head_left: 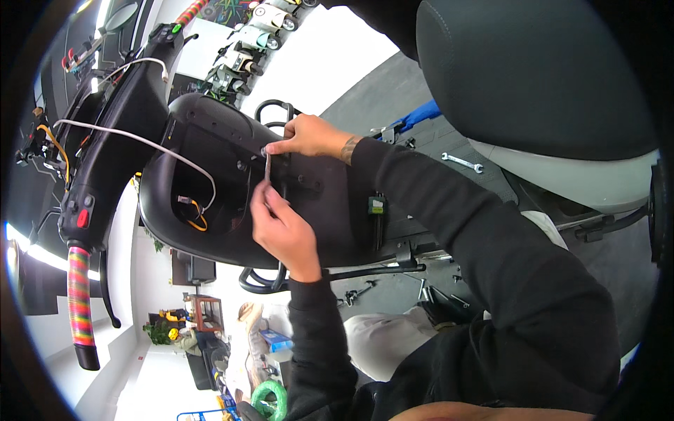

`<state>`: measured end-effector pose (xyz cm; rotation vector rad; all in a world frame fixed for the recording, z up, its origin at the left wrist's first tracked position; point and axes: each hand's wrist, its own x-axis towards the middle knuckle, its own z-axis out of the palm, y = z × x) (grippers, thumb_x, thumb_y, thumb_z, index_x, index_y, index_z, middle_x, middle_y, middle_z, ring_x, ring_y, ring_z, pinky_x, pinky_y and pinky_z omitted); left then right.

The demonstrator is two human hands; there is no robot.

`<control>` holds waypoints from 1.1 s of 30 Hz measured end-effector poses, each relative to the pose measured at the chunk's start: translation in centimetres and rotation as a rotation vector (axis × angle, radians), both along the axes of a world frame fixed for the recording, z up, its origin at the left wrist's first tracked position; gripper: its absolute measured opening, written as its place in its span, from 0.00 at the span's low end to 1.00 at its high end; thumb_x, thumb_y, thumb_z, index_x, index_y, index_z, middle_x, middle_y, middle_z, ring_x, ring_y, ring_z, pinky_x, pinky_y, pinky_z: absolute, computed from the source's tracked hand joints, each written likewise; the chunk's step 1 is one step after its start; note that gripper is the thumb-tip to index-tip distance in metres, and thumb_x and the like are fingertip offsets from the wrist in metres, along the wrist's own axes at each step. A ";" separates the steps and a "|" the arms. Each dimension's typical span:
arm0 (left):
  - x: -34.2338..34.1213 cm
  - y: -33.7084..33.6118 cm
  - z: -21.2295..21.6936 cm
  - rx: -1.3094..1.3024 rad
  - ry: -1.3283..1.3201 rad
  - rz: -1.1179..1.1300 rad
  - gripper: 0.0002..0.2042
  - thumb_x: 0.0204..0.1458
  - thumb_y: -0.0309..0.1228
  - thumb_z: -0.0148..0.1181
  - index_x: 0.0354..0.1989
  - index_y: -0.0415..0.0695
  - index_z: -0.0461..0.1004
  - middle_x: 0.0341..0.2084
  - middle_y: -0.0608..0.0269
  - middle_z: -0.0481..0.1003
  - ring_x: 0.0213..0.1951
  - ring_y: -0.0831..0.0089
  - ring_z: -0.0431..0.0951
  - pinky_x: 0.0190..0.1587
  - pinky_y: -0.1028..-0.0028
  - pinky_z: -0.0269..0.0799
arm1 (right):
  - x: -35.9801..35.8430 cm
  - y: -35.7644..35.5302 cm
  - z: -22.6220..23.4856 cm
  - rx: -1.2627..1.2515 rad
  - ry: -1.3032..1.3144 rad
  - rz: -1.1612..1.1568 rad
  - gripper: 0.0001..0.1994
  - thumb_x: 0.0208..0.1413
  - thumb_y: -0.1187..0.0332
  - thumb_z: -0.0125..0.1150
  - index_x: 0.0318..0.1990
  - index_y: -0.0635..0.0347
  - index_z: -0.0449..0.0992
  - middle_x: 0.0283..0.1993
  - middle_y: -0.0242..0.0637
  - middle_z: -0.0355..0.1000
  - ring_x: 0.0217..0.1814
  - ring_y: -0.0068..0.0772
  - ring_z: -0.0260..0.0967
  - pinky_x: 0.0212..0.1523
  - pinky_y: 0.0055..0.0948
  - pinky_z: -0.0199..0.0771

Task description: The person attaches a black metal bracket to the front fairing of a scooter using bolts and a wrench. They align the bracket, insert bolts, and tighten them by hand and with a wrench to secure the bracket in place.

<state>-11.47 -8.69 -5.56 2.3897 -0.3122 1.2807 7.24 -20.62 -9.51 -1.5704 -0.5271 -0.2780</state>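
My left hand (284,235) is closed, pinching the lower end of a thin metal wrench (267,168) between thumb and fingers. My right hand (312,135) is closed at the wrench's other end, its thumb pressed against the small round silver head there. Both hands are over the black inner front panel (326,217) of a scooter, where several bolts show. Beside them lies an open storage hollow (225,203) in the panel. A white cable (175,154) runs into it and ends near a yellow-orange connector wire (200,223). What the wrench's head sits on is hidden by my thumb.
The handlebar with a rainbow-wrapped grip (79,295) stands at left. A black seat (533,77) fills the upper right. On the dark floor mat lies another wrench (463,163), with more tools (358,293) lower down. Parked scooters (263,35) and a person (188,342) are farther off.
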 end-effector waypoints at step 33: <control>4.7 -2.7 -2.3 0.142 -0.124 -0.266 0.14 0.64 0.22 0.57 0.55 0.37 0.82 0.47 0.52 0.82 0.50 0.55 0.82 0.55 0.62 0.76 | 0.0 0.1 0.0 -0.137 0.093 -0.025 0.33 0.57 0.36 0.75 0.38 0.66 0.87 0.30 0.38 0.80 0.33 0.33 0.77 0.40 0.34 0.78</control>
